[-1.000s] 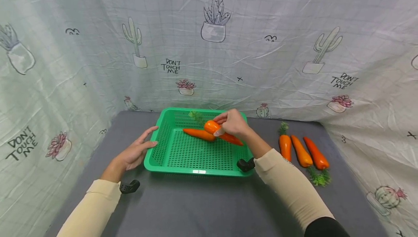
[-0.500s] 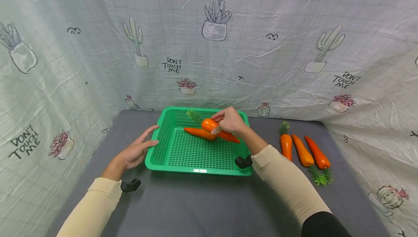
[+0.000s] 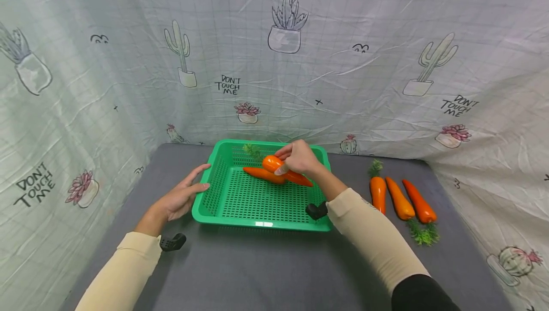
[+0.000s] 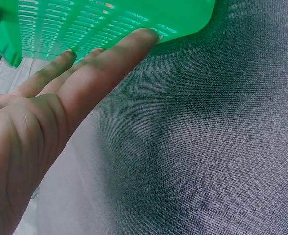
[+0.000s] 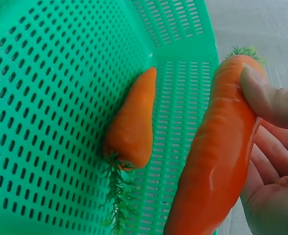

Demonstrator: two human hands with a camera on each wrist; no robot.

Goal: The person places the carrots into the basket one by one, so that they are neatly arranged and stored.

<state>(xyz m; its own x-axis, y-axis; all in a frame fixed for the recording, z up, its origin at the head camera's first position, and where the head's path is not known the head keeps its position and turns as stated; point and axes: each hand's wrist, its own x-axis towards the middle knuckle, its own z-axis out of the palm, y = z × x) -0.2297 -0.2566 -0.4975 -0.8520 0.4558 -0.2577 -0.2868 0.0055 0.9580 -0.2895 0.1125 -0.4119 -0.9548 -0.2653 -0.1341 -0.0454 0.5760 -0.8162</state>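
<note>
A green plastic basket [image 3: 262,225] with slotted walls stands on the grey table in the head view. My right hand [image 3: 302,160] is over its back right part, pinching an orange carrot [image 3: 301,179] near its thick end between thumb and fingers. The carrot slants down to the right, and green leaves show behind its thick end. Beneath it, another carrot [image 5: 134,125] lies in the basket, leafy top toward the viewer in the right wrist view. My left hand [image 3: 180,200] rests at the basket's left side, its straight fingers [image 4: 117,61] against the outer wall.
To the right of the basket, a carrot [image 3: 378,194] lies with its leaves pointing back. Beside it are an orange carrot [image 3: 401,200] and a redder carrot [image 3: 420,201], leaves toward the front. A cactus-print curtain [image 3: 274,87] hangs around the table's back and sides.
My right hand has shifted slightly left over the basket with the carrot. My left hand keeps its place at the basket's side. The head view has turned a little.
</note>
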